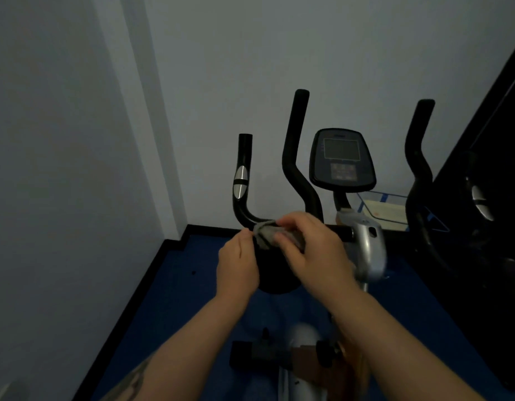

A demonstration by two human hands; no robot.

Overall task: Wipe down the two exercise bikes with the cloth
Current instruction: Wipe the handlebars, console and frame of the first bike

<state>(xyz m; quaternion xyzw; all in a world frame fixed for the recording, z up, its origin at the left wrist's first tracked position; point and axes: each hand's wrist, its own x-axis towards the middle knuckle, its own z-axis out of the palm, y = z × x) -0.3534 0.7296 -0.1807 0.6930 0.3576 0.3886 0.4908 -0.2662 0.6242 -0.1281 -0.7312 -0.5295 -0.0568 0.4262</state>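
The right hand (314, 250) gripped the grey cloth (266, 234), fingers curled over it and bunching it against the horizontal black handlebar (244, 180) of the near exercise bike (366, 244). The left hand (237, 264) pinched the cloth's left edge at the fingertips. The cloth lay between the 2 hands, wrapped on the bar just right of its upward bend. Behind stood the console (341, 159). Blue floor (175, 285) lay below.

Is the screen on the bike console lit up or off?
Off, as far as the view shows: the console screen is a flat dark grey with no digits or glow, though the room is dim.
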